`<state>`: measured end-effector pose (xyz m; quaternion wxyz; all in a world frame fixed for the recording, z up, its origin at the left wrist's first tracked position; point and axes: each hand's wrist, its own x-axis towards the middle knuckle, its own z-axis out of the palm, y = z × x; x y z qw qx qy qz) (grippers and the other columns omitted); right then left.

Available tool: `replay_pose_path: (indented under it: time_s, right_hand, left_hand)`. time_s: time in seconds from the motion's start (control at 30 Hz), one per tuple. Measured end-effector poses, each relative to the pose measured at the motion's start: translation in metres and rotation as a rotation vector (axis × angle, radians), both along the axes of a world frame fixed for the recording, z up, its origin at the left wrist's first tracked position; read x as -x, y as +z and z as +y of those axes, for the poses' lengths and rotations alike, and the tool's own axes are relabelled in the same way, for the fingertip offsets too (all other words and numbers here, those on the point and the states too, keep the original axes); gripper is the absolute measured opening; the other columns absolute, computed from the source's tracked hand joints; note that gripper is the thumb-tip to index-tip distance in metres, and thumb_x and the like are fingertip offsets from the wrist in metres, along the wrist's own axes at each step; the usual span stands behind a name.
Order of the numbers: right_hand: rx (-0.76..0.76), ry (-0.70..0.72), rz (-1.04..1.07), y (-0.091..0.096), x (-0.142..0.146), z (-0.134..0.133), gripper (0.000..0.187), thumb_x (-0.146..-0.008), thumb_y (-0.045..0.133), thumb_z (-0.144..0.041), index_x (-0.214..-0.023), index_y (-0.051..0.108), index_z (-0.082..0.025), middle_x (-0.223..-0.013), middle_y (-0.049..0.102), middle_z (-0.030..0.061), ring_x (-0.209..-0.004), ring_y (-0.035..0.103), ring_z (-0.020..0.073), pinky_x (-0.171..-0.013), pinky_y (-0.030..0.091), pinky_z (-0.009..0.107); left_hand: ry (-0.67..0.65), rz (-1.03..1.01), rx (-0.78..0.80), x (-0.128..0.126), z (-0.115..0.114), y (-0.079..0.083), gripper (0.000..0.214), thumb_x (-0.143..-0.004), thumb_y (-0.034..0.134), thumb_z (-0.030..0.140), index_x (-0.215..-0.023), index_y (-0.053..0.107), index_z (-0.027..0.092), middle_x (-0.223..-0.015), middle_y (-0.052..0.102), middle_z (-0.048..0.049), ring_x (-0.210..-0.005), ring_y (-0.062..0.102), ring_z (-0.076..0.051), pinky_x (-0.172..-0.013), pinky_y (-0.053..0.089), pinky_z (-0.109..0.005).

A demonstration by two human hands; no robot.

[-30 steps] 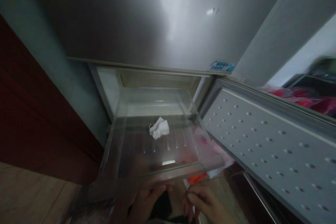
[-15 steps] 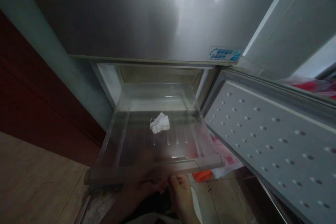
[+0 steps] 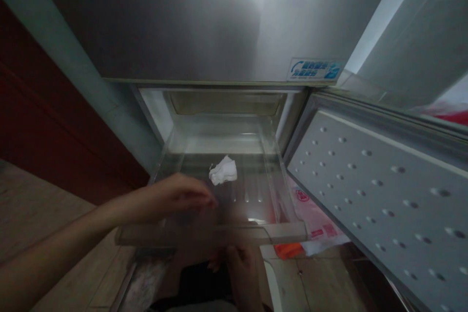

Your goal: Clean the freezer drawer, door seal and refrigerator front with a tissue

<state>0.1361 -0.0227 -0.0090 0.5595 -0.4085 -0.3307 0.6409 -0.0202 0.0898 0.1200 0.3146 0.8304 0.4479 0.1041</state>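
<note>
A crumpled white cloth-like piece (image 3: 224, 171) lies on the floor of the pulled-out clear plastic drawer (image 3: 212, 235). My left hand (image 3: 185, 192) hovers over the drawer's left part, just short of the white piece. Its fingers are loosely bent and point right, with nothing visible in them. Low in the view, just below the drawer's front edge, my right hand (image 3: 242, 269) has its fingers curled in a pinch; what they hold, if anything, cannot be made out.
The grey dimpled compartment door (image 3: 365, 190) stands open at the right. Above is the closed silver fridge door (image 3: 190, 24) with a blue sticker. A pink-and-white plastic bag (image 3: 314, 214) and an orange item (image 3: 288, 250) sit beneath the open door. A red panel (image 3: 69, 122) stands at the left.
My left hand has left its place beside my right hand and swung up and left over the drawer. My right hand stays low by the drawer front. The white piece has not moved.
</note>
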Motion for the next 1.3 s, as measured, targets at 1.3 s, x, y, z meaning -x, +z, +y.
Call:
replay_pose_path:
  time_s: [1.3]
  right_hand:
    - [0.169,-0.052,0.238,-0.037,0.014,-0.018,0.029,-0.070,0.069,-0.044,-0.078,0.071,-0.017,-0.064,0.068,0.0044,-0.057,0.063,0.0164,-0.058,0.051,0.027]
  left_hand:
    - [-0.562,0.165,0.203,-0.177,0.041,-0.099,0.008,-0.083,0.059,0.016,-0.081,0.066,0.014,-0.075,0.069,-0.0014,-0.067,0.061,-0.012,-0.058,0.041,-0.020]
